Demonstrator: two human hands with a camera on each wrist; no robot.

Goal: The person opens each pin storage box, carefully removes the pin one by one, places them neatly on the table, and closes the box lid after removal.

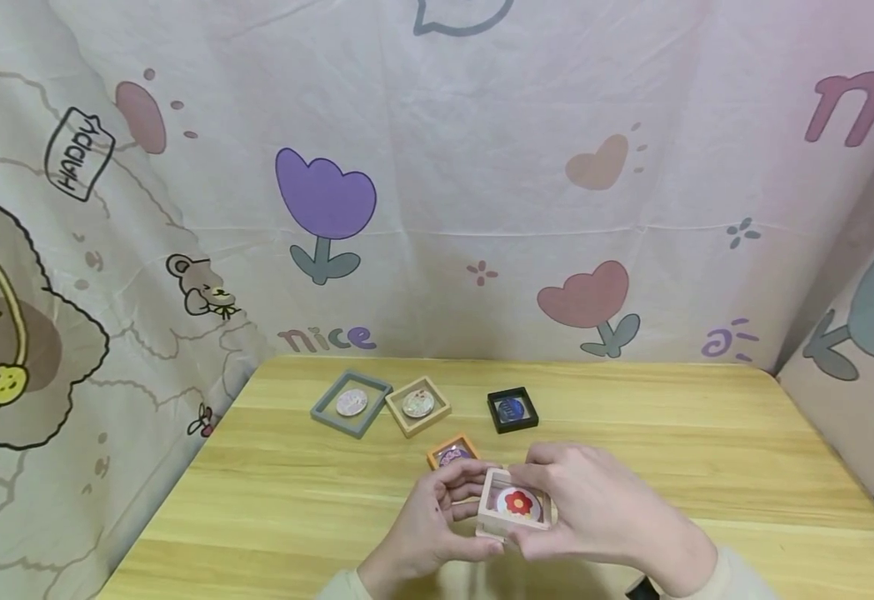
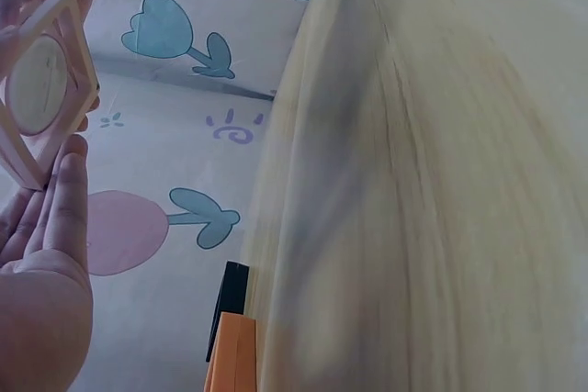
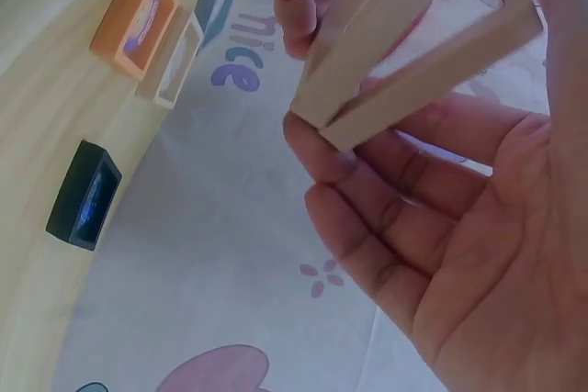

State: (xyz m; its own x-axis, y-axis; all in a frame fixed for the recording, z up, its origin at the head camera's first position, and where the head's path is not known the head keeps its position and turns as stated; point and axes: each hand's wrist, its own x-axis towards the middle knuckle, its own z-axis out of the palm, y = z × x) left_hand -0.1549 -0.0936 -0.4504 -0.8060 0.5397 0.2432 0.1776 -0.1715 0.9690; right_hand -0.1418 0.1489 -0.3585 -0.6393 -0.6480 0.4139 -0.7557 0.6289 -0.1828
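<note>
Both hands hold a small beige square display frame (image 1: 515, 506) just above the near edge of the wooden tabletop (image 1: 706, 450). Through its clear window shows a round badge with a red flower (image 1: 518, 502). The left hand (image 1: 437, 521) curls its fingers round the frame's left side, thumb on top. The right hand (image 1: 594, 508) cups the right side, fingertips pinching the edges. In the right wrist view the frame (image 3: 413, 43) appears as two thin halves gaping slightly at one corner, so the step in hand seems to be parting or closing the two halves.

To do that well, the grip should stay on the outer rims, not on the clear film over the badge, which would probably dent or smudge under a fingertip. Pressure is best kept even on opposite sides, so the halves move parallel, not twisted. Keeping the frame low over the tabletop means the badge has little way to fall if it slips out.

Farther back lie four more frames, all flat and apart from the hands: an orange frame (image 1: 452, 452) nearest, a black frame (image 1: 512, 410), a tan frame (image 1: 417, 406) and a grey frame (image 1: 352, 403), the last two touching at a corner.
</note>
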